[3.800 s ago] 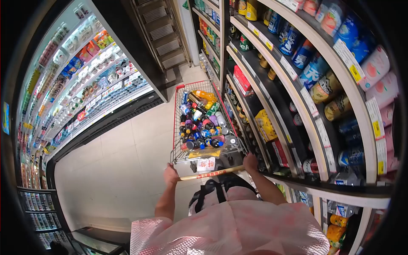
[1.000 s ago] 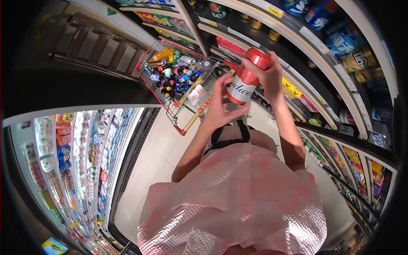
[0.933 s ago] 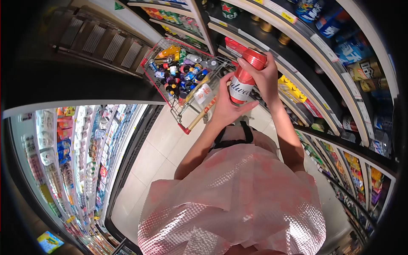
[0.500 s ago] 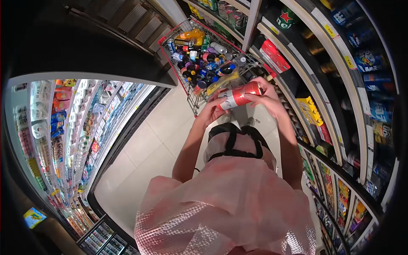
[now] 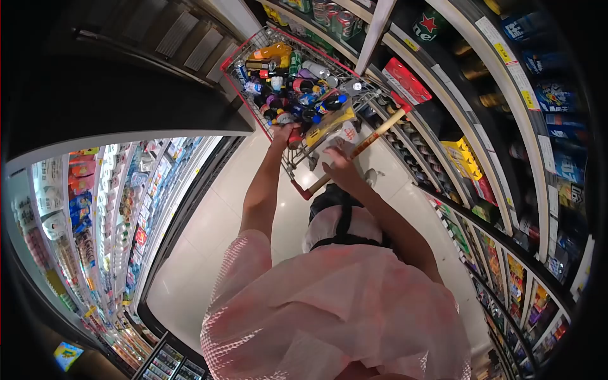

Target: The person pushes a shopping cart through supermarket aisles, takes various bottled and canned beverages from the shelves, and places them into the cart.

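Observation:
At the near left edge of the shopping cart (image 5: pixel 248 117), my left hand (image 5: pixel 282 132) is closed around a red and silver drink can (image 5: pixel 294 137). Its fingers are partly hidden by the can and the cart's contents. My right hand (image 5: pixel 342 167) is beside the cart's handlebar (image 5: pixel 370 140), fingers bent but apart, with nothing visible in them. Whether it touches the bar I cannot tell. Many bottles and cans lie piled in the basket, among them an orange bottle (image 5: pixel 273 52) and a dark bottle with a blue cap (image 5: pixel 333 102).
Drink shelves (image 5: pixel 465 82) line the right side, with a red carton (image 5: pixel 406 81) and a yellow pack (image 5: pixel 464 158) on them. A lit refrigerated case (image 5: pixel 107 215) stands to the left. Pale floor tiles (image 5: pixel 209 221) lie between.
The red can has gone from both hands in front of me to my left hand at the cart's left edge. My right hand has let go and moved down and left towards the handlebar.

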Available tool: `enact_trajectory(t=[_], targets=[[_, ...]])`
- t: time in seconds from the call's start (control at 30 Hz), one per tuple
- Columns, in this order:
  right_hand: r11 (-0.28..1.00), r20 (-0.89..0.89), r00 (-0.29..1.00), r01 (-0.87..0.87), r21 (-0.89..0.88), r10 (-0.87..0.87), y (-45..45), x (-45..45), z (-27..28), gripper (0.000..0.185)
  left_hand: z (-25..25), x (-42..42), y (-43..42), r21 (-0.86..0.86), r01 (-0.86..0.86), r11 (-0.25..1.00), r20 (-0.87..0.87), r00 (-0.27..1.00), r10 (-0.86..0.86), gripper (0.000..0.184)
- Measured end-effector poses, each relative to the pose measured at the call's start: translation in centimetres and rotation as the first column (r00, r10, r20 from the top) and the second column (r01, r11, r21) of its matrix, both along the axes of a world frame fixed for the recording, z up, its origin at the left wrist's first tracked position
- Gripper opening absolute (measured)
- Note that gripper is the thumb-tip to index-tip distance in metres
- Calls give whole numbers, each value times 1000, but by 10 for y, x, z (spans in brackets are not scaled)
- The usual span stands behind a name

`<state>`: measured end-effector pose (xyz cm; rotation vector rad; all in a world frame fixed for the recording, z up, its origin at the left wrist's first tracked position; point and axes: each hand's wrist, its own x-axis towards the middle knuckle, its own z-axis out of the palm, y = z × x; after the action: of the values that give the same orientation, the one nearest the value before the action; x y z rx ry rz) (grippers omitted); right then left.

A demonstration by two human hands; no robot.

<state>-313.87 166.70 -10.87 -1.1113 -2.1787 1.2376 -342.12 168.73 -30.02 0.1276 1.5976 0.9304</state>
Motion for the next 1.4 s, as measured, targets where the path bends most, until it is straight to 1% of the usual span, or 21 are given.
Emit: enact_trajectory(t=[0.03, 0.1, 0.23, 0.33, 0.37, 0.43, 0.5, 0.57, 0.63, 0.7, 0.77, 0.83, 0.87, 0.93, 1.03, 1.17, 1.2, 1.23, 1.3, 1.37, 1.4], targets=[[995, 12, 999, 30, -97, -29, -1, 12, 5, 36, -69, -16, 6, -119, 149, 982, -331, 926, -180, 91], [952, 40, 995, 97, -289, -89, -6, 37, 15, 32, -151, -40, 15, -94, 322, 942, -315, 888, -335, 108], [873, -4, 957, 263, -412, -290, -23, 89, 24, 25, -82, 5, 21, -138, 105, 985, -541, 825, -164, 114], [842, -1, 904, 398, -364, -427, -32, 131, 33, 20, -144, 1, 13, 288, 27, 957, -464, 878, 115, 87], [815, -8, 876, 445, -371, -482, -34, 146, 28, 19, -48, 36, 11, 336, -225, 915, -242, 918, 314, 73], [666, 31, 783, 548, -506, -621, -39, 175, 32, 18, -40, 37, -4, 479, -213, 852, -203, 917, 344, 66], [565, -47, 637, 643, -517, -769, -49, 199, 41, 24, -48, 34, -19, 499, -17, 867, -455, 846, 278, 73], [462, -57, 501, 740, -489, -863, -54, 230, 37, 28, -11, 54, -30, 303, 155, 940, -784, 601, 154, 72], [372, -35, 397, 821, -433, -917, -58, 264, 40, 35, 38, 81, -32, 206, 308, 929, -912, 404, 69, 65], [223, -27, 235, 870, -439, -972, -52, 299, 62, 51, 121, 127, -29, 187, 478, 858, -911, 412, -31, 54], [154, -100, 127, 927, -342, -987, -36, 344, 93, 59, 119, 158, -39, 287, 612, 737, -930, 362, 62, 56], [74, -195, 62, 996, -53, -979, -12, 410, 120, 55, 125, 187, -46, 282, 663, 694, -898, 438, -53, 63], [16, -133, 35, 989, 148, -991, 0, 449, 142, 50, 117, 198, -52, 152, 701, 697, -973, 229, -19, 68], [-190, -308, -97, 938, 291, -947, 27, 502, 184, 42, 129, 204, -60, 146, 724, 674, -983, 182, 17, 76], [-469, -416, -282, 750, 466, -864, 64, 572, 206, 72, 119, 199, -77, 168, 711, 683, -980, 195, 38, 82], [-485, -474, -301, 808, 333, -827, 101, 645, 189, 69, 123, 214, -89, 145, 683, 716, -972, 232, -24, 89], [-497, -456, -311, 783, 375, -834, 104, 641, 201, 67, 104, 210, -90, 148, 702, 697, -985, 167, 42, 75], [-497, -427, -320, 763, 413, -846, 105, 632, 205, 66, 170, 232, -86, -22, 680, 733, -968, 169, -186, 57], [-491, -395, -341, 780, 388, -853, 105, 637, 204, 61, 109, 204, -92, -222, 908, 354, -973, -232, -15, 41], [-506, -421, -313, 697, 507, -852, 103, 636, 198, 59, 92, 198, -97, -247, 889, 384, -966, -197, -165, 46], [-446, -396, -271, 766, 462, -877, 99, 639, 197, 59, 95, 205, -103, -26, 863, 505, -998, 4, -59, 51]])
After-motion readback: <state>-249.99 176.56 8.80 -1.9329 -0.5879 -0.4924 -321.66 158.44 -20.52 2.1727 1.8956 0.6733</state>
